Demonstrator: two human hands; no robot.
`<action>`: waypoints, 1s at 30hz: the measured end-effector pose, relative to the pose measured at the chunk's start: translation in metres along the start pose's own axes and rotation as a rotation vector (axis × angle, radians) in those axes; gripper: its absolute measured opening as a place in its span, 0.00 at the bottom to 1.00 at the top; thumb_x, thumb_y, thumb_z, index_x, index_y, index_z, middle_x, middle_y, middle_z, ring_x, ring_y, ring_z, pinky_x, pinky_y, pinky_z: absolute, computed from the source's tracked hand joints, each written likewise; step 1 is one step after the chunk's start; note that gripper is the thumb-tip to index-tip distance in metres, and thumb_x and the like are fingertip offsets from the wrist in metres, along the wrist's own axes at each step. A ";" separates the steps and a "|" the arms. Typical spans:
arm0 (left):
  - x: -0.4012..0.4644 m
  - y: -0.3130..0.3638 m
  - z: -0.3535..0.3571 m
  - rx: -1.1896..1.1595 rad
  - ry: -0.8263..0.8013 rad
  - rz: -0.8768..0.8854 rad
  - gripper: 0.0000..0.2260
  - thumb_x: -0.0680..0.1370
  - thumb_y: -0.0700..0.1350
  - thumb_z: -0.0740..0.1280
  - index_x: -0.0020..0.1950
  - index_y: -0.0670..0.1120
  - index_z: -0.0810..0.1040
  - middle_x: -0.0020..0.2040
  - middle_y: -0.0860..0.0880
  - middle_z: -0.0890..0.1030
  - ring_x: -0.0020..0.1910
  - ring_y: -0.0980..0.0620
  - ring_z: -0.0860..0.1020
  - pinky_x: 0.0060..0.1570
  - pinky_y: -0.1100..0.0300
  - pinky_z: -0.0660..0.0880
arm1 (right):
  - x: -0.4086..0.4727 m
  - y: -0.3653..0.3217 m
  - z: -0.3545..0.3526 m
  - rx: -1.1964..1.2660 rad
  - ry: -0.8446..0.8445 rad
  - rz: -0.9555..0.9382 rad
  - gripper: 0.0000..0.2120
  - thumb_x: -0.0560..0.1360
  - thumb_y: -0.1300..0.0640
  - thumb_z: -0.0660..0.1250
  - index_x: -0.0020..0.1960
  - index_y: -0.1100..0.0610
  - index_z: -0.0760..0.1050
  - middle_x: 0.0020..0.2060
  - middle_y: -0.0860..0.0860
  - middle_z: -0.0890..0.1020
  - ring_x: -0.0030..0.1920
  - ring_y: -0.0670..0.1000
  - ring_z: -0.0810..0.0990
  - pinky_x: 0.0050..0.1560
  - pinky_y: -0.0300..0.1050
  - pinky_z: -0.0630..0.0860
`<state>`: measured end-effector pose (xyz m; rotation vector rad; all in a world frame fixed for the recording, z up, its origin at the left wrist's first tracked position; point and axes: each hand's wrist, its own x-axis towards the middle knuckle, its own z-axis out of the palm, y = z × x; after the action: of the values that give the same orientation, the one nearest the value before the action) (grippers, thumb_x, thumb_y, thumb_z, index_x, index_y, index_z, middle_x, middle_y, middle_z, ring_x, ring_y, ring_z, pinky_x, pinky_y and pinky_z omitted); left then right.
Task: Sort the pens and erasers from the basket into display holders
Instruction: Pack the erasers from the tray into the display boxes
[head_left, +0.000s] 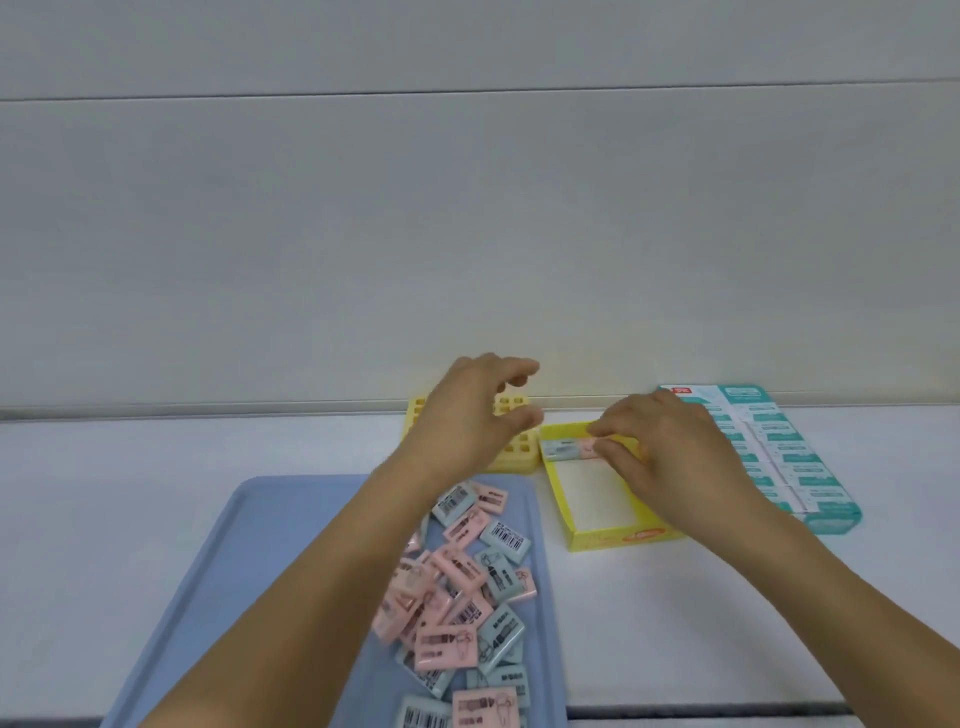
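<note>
Pinching a pink eraser (588, 447) at the far end of the yellow display box (618, 538), right hand (670, 457) sets it beside a blue eraser (558, 449). Left hand (467, 415) hovers loosely curled, holding nothing, over the yellow grid holder (511, 452). White tabletop (727, 597), pale wall. Blue tray (249, 545) holds the eraser pile (462, 587); teal box (779, 457) at right.

Bright even light, faint shadows, soft focus, wide-angle edge bowing.
</note>
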<state>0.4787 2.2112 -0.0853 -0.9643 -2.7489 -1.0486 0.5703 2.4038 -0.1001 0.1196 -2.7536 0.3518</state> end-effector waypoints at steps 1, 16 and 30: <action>-0.015 -0.005 -0.011 -0.021 -0.025 -0.008 0.17 0.76 0.50 0.71 0.65 0.54 0.78 0.54 0.59 0.79 0.51 0.69 0.73 0.49 0.76 0.66 | -0.003 -0.006 -0.003 0.123 0.022 -0.004 0.05 0.77 0.52 0.68 0.50 0.48 0.83 0.45 0.43 0.82 0.50 0.51 0.75 0.51 0.50 0.70; -0.063 -0.035 -0.013 0.237 -0.194 -0.238 0.10 0.73 0.52 0.73 0.52 0.53 0.80 0.45 0.57 0.74 0.45 0.56 0.74 0.47 0.57 0.74 | 0.015 -0.080 0.025 -0.128 -0.521 -0.168 0.10 0.70 0.49 0.68 0.41 0.55 0.75 0.38 0.50 0.78 0.45 0.53 0.74 0.35 0.47 0.67; -0.058 0.004 -0.015 -1.068 -0.162 -0.618 0.05 0.80 0.45 0.64 0.53 0.44 0.73 0.33 0.47 0.75 0.26 0.53 0.69 0.20 0.64 0.61 | -0.001 -0.052 -0.003 0.995 -0.147 0.217 0.08 0.73 0.68 0.71 0.44 0.57 0.76 0.35 0.53 0.81 0.34 0.50 0.79 0.35 0.45 0.77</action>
<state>0.5253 2.1728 -0.0862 -0.1305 -2.5371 -2.7678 0.5789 2.3546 -0.0859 0.0919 -2.4476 1.7847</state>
